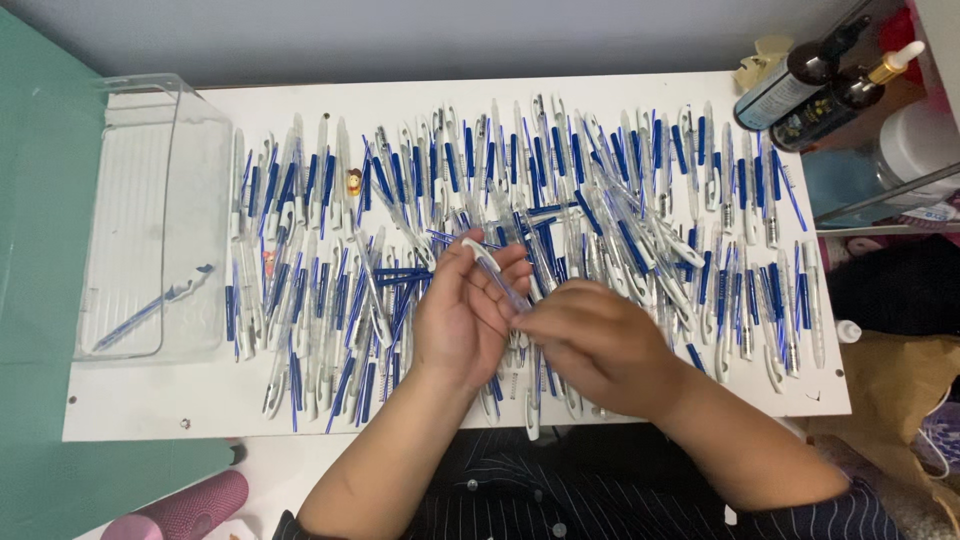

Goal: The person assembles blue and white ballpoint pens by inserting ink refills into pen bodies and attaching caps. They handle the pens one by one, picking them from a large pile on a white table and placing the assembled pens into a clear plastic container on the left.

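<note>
A white board point(150, 400) is covered with several white pen barrels and blue refills point(600, 180). My left hand point(460, 310) is raised over the middle of the spread and holds a clear-white pen barrel point(490, 265) between thumb and fingers. My right hand point(590, 340) meets it from the right, fingertips pinched at the barrel's lower end. Whether the right fingers grip a refill or the barrel itself is hidden.
A clear plastic bin point(160, 210) stands at the left with one assembled pen point(150, 308) inside. Dark pump bottles point(810, 75) and a shelf stand at the top right. A pink roll point(190, 505) lies at the bottom left. A teal surface borders the left.
</note>
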